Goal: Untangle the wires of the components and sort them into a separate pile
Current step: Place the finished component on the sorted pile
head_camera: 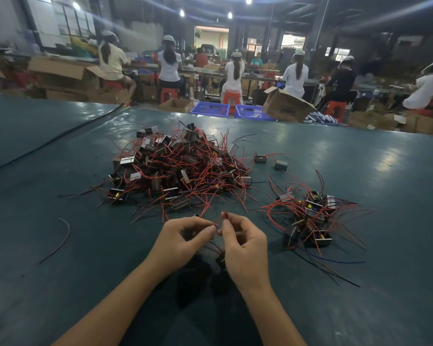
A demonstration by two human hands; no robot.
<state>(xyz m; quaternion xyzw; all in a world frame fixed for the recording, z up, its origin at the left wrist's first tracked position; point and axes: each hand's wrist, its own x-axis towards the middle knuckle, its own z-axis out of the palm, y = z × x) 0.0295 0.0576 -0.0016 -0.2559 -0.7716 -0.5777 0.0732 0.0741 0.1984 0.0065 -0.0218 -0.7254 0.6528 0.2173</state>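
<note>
Over the near part of the dark green glossy table [360, 303], the left hand [183, 245] and the right hand [244, 250] meet fingertip to fingertip. The grip of each is narrow, thumb and forefinger pinching the same thin red wire [223, 216], which loops up just above the fingers. A small dark component [221, 258] shows between the two palms, mostly hidden, so I cannot tell how it is held. Beyond the hands, in the middle of the table, lies the large tangled heap of black-and-silver box-shaped components with red and black leads [178, 166]. To the right, well apart from it, sits a smaller pile of the same components [313, 216], its wires fanning outward. Two single components [260, 158] [281, 165] lie between the piles, toward the far side. A loose dark curved wire [60, 240] rests alone at the left. Past the table's far edge stand two blue plastic crates [209, 109].
</note>
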